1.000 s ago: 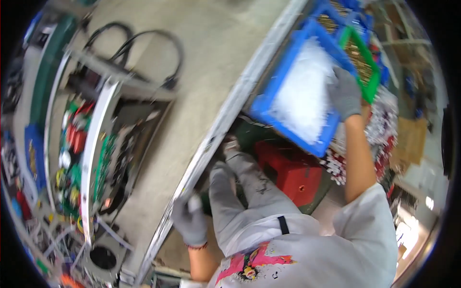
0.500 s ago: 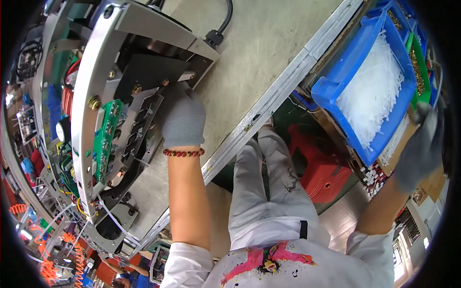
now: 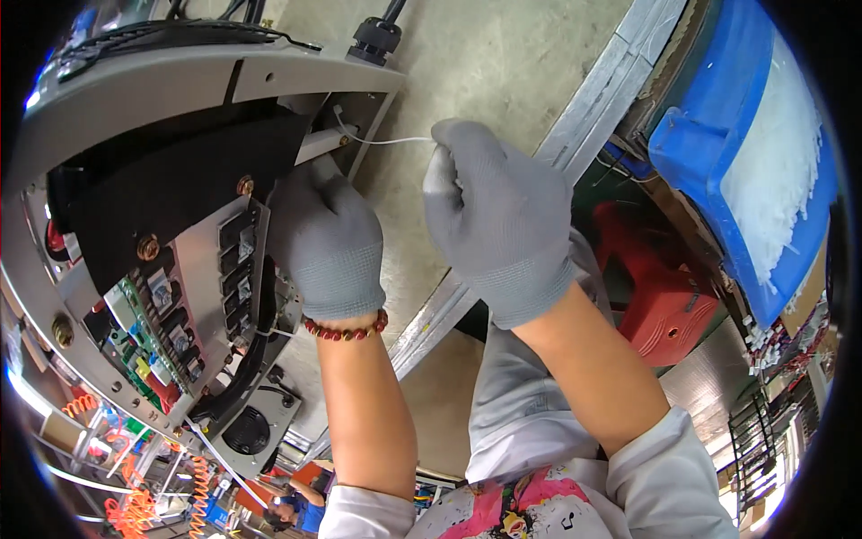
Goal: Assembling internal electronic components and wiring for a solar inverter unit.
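In a grey glove, my right hand (image 3: 498, 216) pinches one end of a thin white cable tie (image 3: 386, 142) between thumb and forefinger. The tie stretches leftward, its small head end by the opening in the metal machine chassis (image 3: 269, 76). My left hand (image 3: 328, 238), gloved too, reaches into the chassis beside a row of black components (image 3: 238, 269). Its fingers curl inward; the fingertips and whatever they hold are hidden behind the frame. Above the left hand runs a black sheet (image 3: 180, 189) fixed with brass-coloured screws. A green circuit board (image 3: 135, 337) sits lower in the chassis.
A blue bin (image 3: 705, 171) full of white cable ties stands at the right. Under the metal-edged bench (image 3: 476, 81) is a red stool (image 3: 664, 305). A black cable gland (image 3: 375, 40) juts from the chassis top. Another person (image 3: 301, 508) is at the lower left.
My right hand has come from beside the blue bin at far right to the chassis, bringing a white cable tie. The left hand stays in the chassis, and the view has shifted.
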Motion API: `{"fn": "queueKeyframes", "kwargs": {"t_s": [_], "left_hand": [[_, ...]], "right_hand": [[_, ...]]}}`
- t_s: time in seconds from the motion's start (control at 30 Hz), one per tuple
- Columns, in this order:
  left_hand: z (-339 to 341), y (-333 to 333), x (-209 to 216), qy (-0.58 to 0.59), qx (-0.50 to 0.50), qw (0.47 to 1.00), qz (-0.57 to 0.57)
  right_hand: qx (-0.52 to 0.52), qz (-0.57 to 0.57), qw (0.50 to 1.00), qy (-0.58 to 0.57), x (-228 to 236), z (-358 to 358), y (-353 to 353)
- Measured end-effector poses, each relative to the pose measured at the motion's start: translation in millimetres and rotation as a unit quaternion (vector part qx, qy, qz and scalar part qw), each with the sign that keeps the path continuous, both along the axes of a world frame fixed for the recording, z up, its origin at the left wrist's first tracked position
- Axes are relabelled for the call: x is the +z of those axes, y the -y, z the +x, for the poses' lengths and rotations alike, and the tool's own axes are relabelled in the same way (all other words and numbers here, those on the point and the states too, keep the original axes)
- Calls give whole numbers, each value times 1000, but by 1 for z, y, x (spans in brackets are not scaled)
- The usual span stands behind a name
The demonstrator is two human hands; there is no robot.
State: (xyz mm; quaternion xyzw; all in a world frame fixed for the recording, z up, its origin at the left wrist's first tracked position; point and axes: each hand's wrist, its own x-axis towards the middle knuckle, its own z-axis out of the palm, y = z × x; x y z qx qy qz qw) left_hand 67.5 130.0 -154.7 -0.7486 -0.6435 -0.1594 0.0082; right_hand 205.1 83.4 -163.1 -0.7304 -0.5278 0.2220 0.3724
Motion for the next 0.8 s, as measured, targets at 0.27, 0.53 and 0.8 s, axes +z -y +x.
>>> {"fn": "queueKeyframes", "kwargs": {"t_s": [0.27, 0.53, 0.8], "left_hand": [[13, -13, 21, 54, -150, 987, -12], [29, -1, 31, 446, 104, 842, -284], [9, -2, 17, 529, 78, 800, -272]], "right_hand": [[-24, 3, 999, -24, 13, 10, 4], [-45, -7, 997, -68, 11, -10, -9], [-129, -13, 962, -241, 13, -38, -38]]}}
